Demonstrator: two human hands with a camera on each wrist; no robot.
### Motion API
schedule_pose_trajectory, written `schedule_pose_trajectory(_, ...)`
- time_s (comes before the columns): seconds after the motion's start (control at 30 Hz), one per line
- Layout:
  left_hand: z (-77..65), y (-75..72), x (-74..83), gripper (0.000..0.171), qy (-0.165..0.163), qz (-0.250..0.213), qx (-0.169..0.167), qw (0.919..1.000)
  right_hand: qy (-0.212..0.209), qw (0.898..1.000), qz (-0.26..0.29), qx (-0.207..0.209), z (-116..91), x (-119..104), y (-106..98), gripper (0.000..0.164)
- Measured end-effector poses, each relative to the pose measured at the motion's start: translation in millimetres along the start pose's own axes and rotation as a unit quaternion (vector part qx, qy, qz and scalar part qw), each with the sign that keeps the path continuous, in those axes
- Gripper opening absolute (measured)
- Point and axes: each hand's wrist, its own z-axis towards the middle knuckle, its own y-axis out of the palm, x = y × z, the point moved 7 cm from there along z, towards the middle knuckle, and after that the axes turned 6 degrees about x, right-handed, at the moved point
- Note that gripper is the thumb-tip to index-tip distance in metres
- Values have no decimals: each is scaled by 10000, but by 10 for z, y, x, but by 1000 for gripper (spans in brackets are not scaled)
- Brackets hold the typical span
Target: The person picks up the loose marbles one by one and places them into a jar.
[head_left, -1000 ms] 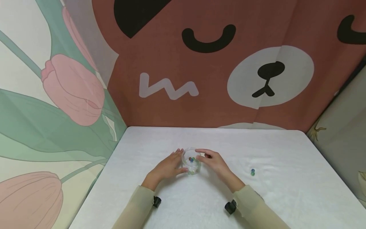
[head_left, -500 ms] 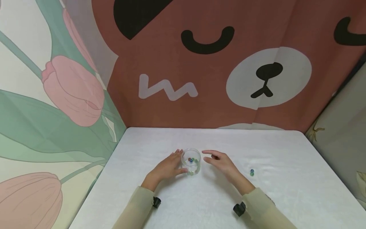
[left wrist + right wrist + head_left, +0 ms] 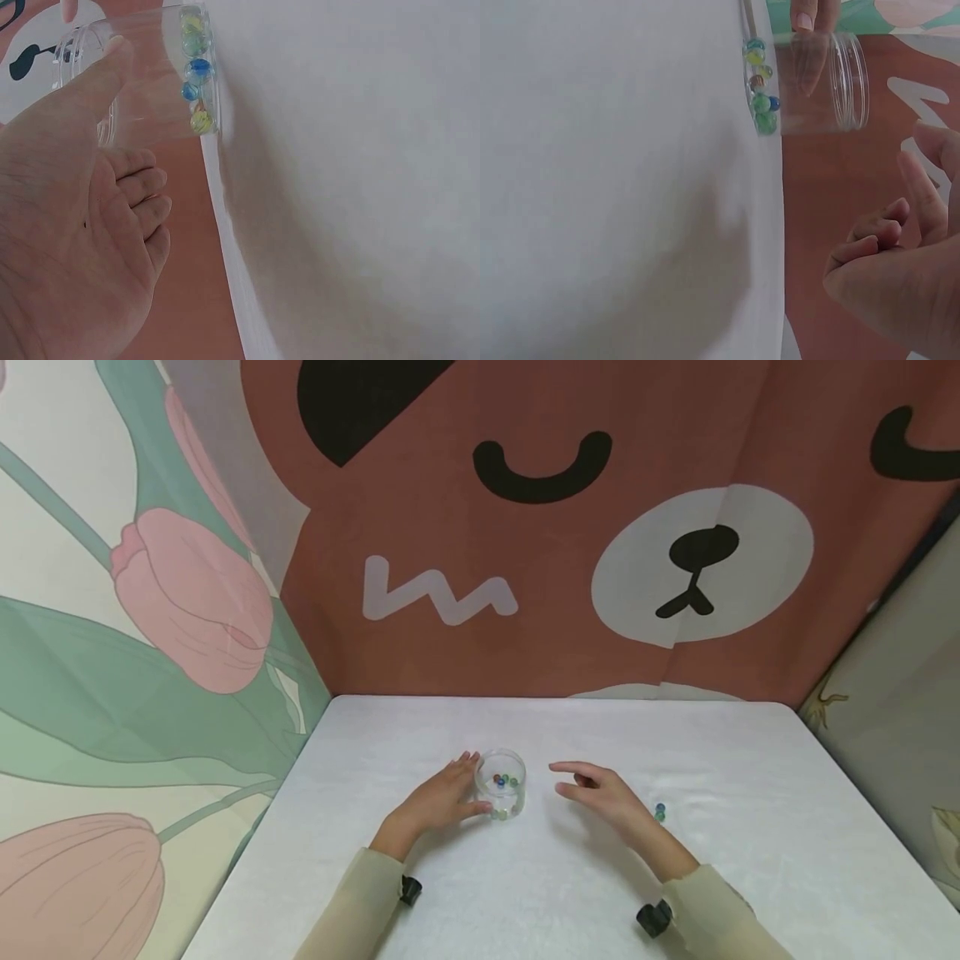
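A clear jar (image 3: 521, 795) stands upright on the white table, with several coloured marbles (image 3: 196, 71) lying on its bottom. My left hand (image 3: 437, 800) holds the jar from the left, thumb on the near side and fingers toward the far side. To the right of the jar and apart from it hovers my right hand (image 3: 603, 792). Its index finger and thumb reach out with a gap between them, while the other fingers are curled in the right wrist view; nothing is held. Beyond the right wrist, blue and green marbles (image 3: 660, 812) lie together on the cloth.
A white cloth covers the table (image 3: 750, 877). Behind it hangs a brown backdrop (image 3: 435, 660) with a bear's face, and a tulip-patterned curtain (image 3: 195, 602) borders the left side. Each sleeve carries a small black camera (image 3: 654, 918) at the wrist.
My right hand has drawn away from the jar's rim toward the right, nearer the loose marbles. The left hand and the jar stay in place.
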Motion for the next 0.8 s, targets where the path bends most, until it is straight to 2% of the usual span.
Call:
schedule_pose_trajectory(0.27,-3,7,-3,92,17,-12,-14,10000,-172,9998,-118,-75,-65,82,-202,48)
schedule_pose_trajectory(0.47,2,7,-12,91,34,23,-9,10000,-314,9991,-288,-90,-74,140,-332,46)
schedule_pose_trajectory(0.8,12,18,-20,92,4,47,-48,10000,-288,9986,-405,-184,-158,255,-507,47)
